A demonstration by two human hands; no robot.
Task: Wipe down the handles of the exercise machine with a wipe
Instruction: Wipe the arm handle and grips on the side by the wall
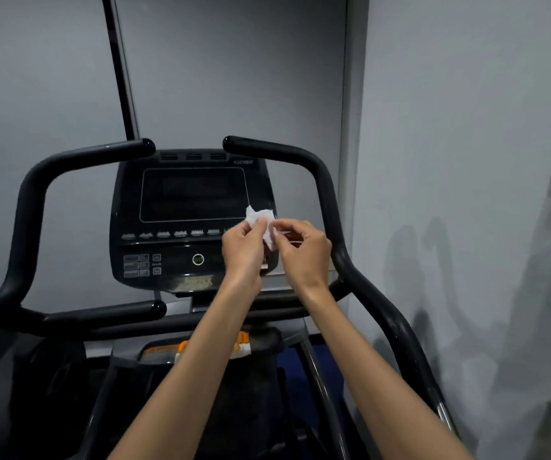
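Observation:
A small white wipe (260, 216) is pinched between my left hand (244, 247) and my right hand (304, 250), held up in front of the machine's console (191, 224). Both hands grip it by the fingertips, close together. A small dark packet shows under the wipe between my palms. The black left handle (31, 194) loops up on the left. To the right, the black right handle (325, 194) rises just beside my right hand without touching it. A short lower grip (101, 315) sticks out below the console.
A grey wall (466, 161) stands close on the right, with a corner post behind the console. A dark vertical pole (119, 68) rises behind the left handle. An orange and white packet (244, 346) lies in the tray below the console.

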